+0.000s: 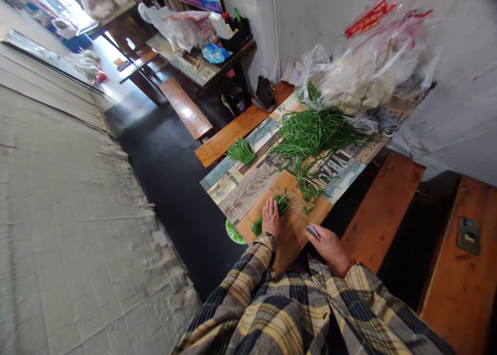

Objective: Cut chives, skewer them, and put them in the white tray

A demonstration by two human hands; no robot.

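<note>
Left hand: fingers side by side, closed over a bunch of greens and pressing it onto the board.
Right hand: wrapped around the grey handle of a knife; the blade is hard to make out, so whether it touches the greens cannot be told.
Good knife work: fingertips are best tucked back, knuckles guiding the flat of the blade, with short, even strokes.
Good hold on the bunch: stems should lie level and tight, the left hand backing off a little between strokes.
Board footing: its near end seems to jut past the counter, so pressure is safer over the supported part.
Hands, knife, board: two hands, one knife, one board.
Greens, in lots: one bunch under the left hand; one neat bundle on the counter; one loose heap behind, strands trailing onto the board.
Plastic bags: overlapping at the far end; number unclear.
Bench seats at right: two, the outer one bearing one phone.
Bracelet: one, red, on the right wrist.
</note>
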